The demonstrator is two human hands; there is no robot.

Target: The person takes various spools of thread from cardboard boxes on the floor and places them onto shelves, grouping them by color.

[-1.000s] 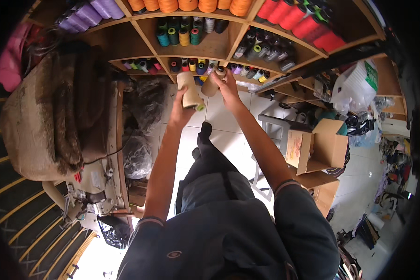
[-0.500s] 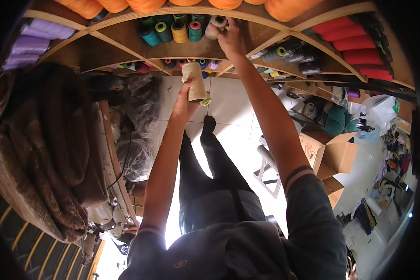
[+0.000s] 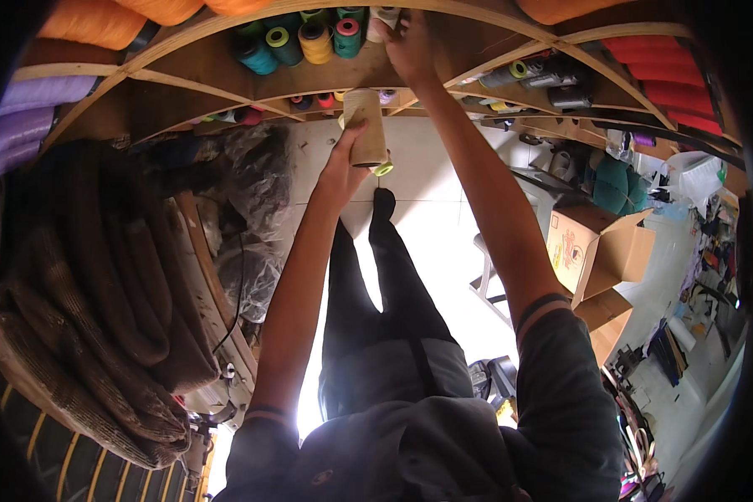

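Note:
My left hand (image 3: 343,171) is wrapped round a tall cream thread cone (image 3: 366,125), held upright in front of the shelves. The lime-green end of another spool (image 3: 383,168) shows below it; most of that spool is hidden behind the cone. My right hand (image 3: 410,54) reaches up into a shelf compartment, its thumb and fingers at a pale cream thread spool (image 3: 381,25). This spool is partly covered by the fingers and cut by the top edge. To its left stand a green spool with a red end (image 3: 347,38), a yellow spool (image 3: 315,43) and a teal spool (image 3: 258,57).
Wooden dividers (image 3: 201,88) frame the compartments. Orange cones (image 3: 100,29) lie above, purple cones (image 3: 38,125) left, red cones (image 3: 657,71) right. Brown fabric (image 3: 92,293) hangs at left. An open cardboard box (image 3: 581,251) stands on the tiled floor at right.
The view has shifted, and the shelves sit higher in it. My right hand has pushed the pale spool deeper, beside the red-ended one. My left hand still holds the cream cone, now slightly further right.

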